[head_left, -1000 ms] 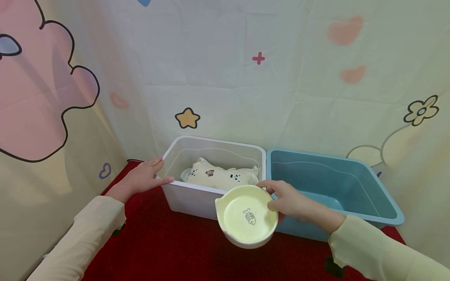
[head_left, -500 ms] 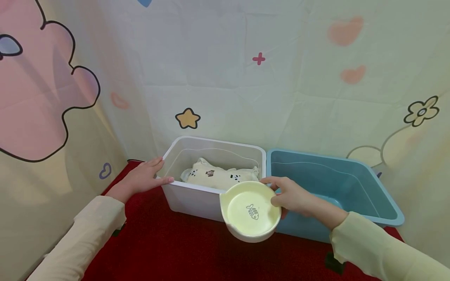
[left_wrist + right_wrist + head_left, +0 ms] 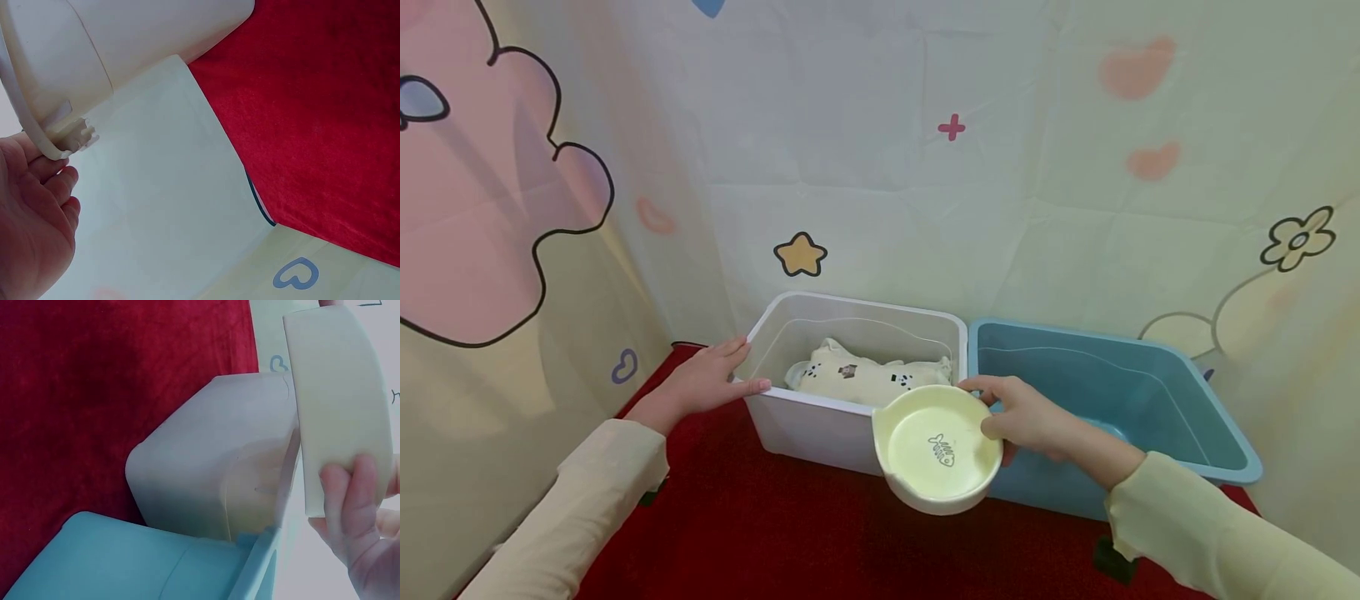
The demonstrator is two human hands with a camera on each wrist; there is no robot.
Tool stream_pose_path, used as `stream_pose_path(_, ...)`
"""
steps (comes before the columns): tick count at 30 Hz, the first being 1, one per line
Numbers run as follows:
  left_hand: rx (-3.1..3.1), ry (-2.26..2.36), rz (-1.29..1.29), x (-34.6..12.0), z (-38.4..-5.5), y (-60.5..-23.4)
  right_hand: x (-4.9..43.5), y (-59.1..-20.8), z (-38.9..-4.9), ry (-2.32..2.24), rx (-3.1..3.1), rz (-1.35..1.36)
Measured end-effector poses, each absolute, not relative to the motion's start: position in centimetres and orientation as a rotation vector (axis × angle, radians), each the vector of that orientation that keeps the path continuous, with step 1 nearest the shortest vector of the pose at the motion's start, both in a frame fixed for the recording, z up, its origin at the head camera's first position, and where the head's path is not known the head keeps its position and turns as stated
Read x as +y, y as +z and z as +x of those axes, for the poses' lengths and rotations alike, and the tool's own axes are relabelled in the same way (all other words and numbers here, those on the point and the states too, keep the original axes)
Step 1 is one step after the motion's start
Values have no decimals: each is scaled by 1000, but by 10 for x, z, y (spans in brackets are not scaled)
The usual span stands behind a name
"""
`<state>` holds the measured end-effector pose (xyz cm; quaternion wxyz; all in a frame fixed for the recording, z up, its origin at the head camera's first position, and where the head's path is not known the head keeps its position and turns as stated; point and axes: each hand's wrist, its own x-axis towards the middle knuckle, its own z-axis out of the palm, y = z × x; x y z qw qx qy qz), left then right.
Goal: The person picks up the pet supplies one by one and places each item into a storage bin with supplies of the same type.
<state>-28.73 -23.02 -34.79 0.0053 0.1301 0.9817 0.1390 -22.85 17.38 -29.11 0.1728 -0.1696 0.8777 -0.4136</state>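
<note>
My right hand [image 3: 1026, 423] holds a pale yellow bowl [image 3: 917, 479] by its right side, thumb inside the rim and fingers beneath. A fishbone drawing marks the bowl's inner bottom, and a pointed ear sticks out at the rim's upper left. The bowl is tilted toward the head camera, before the bins. In the right wrist view, fingertips press the outside of the bowl [image 3: 340, 394]. My left hand [image 3: 700, 383] rests on the front left corner of the white bin [image 3: 816, 429], fingers extended and thumb along the front rim. A cream cloth item [image 3: 857, 379] with panda prints lies inside that bin.
Right beside the white bin stands a blue bin [image 3: 1060, 367], whose front is partly hidden by the right hand. Both stand on a red cloth [image 3: 752, 525], close to a printed curtain [image 3: 865, 167] behind them.
My right hand has brought the bowl slightly up and to the right, mostly in the first half second. The left hand and both bins stay put.
</note>
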Motion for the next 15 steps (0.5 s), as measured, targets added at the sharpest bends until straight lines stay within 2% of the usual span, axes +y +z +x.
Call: stream_pose_path(15, 3076, 435, 412, -229, -286, -347, 180, -283, -229, -1162, 2505, -478)
